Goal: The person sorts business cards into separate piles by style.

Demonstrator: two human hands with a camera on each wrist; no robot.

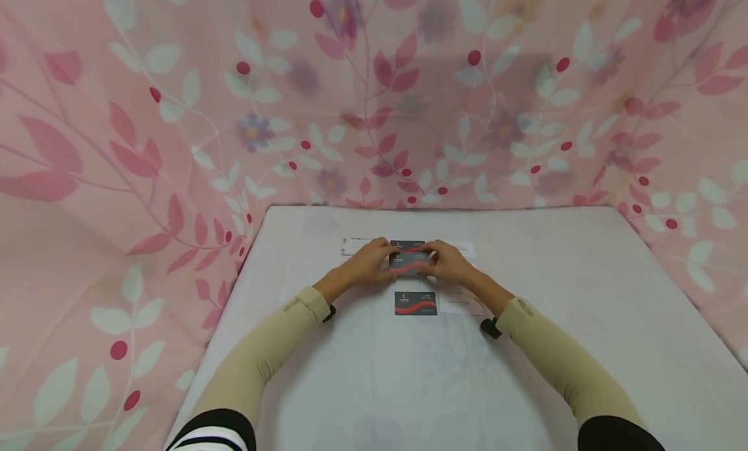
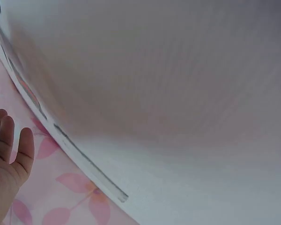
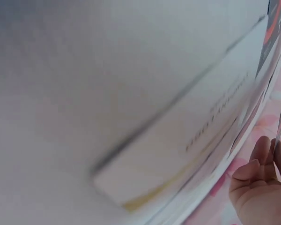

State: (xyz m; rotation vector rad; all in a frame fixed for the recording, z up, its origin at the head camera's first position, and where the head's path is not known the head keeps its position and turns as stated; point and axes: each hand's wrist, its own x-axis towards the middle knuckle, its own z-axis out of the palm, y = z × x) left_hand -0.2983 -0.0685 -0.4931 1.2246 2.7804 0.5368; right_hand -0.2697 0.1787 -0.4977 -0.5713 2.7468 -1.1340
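Observation:
Both hands meet over the far middle of the white table. My left hand and right hand each pinch one end of a dark card with a red wave. It is held just above the table. Behind it shows the top of another dark card; I cannot tell whether that one is also held. A matching dark card lies flat nearer to me, with a white printed card to its right. In the right wrist view, fingers hold a thin card edge-on beside the white printed card.
White paper strips lie at the back behind the hands. A pink floral cloth hangs around the table on the left, back and right. The left wrist view shows only blurred table surface, its edge and fingers.

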